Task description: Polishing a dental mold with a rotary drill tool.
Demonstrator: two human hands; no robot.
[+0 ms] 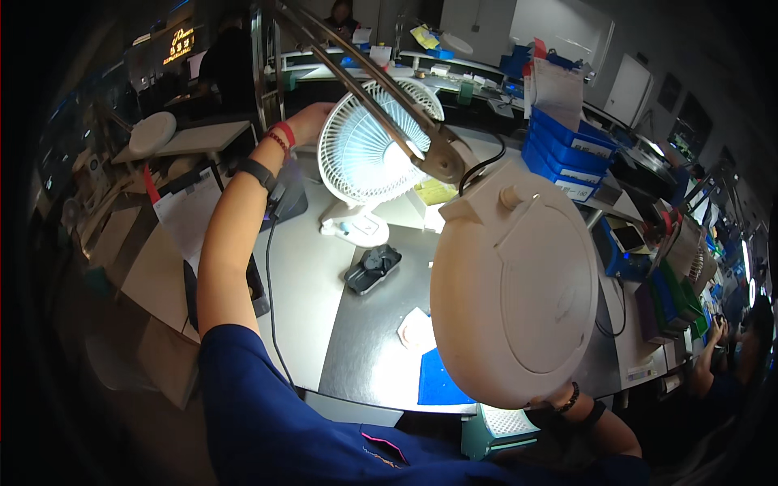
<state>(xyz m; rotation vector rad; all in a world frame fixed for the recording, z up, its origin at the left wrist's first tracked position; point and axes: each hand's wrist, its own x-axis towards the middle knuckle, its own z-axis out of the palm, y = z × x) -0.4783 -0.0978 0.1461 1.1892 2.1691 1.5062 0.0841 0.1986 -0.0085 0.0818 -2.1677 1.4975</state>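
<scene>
A small white desk fan [348, 150] stands on its base at the far side of the bench. My left hand [309, 123] reaches out to the left rim of its cage, fingers hidden behind it. The large round white head of an arm lamp [539, 300] fills the right middle, its light falling on the bench below. At its lower edge is my right hand [557, 397], mostly covered by the lamp head, its fingers out of sight. Between fan and lamp lies a black tray with dark parts [373, 269]. A whitish piece [416, 330] rests beside a blue mat [442, 381].
Stacked blue bins [567, 154] holding papers stand at the back right. The lamp's metal arm [356, 85] crosses in front of the fan. A black cable [271, 300] runs down the left side. A teal box [498, 433] sits at the front edge. Other people work nearby.
</scene>
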